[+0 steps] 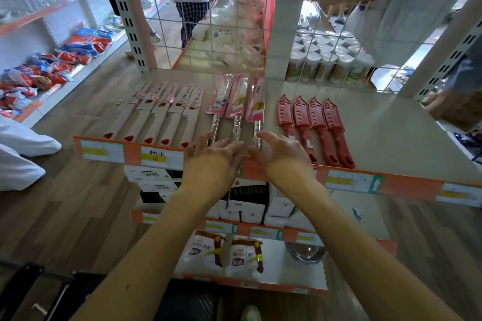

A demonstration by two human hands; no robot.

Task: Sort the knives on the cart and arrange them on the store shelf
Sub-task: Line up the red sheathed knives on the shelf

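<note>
**Shelf layout and hand position at the front edge**

The shelf [391, 122] carries three groups of knives, arranged in rows with handles toward the front rail [386, 185].

1. Left group: five white boxed knives [159, 114] lie side by side, slightly slanted, each with a red tip at the rail end. A yellow price label [159, 157] sits on the rail just below them.
2. Middle group: three steel-handled knives [236, 109] lie side by side with blades in pink sleeves and bare metal handles pointing to the front.
3. Right group: four red knives [317, 129] with red blade covers lie side by side, slanted, handles reaching the rail.

The left hand [211, 161] is over the rail, fingers spread and loosely curved, at the handle ends of the middle group. The right hand [284, 155] is just beside it, palm turned inward, fingers curved and relaxed. Neither hand grips anything; fingertips are at or just above the steel handles, and actual contact cannot be confirmed.

Behind the shelf stands a wire grid [208, 21]. To the right behind it are stacked cups [328, 57]
</note>
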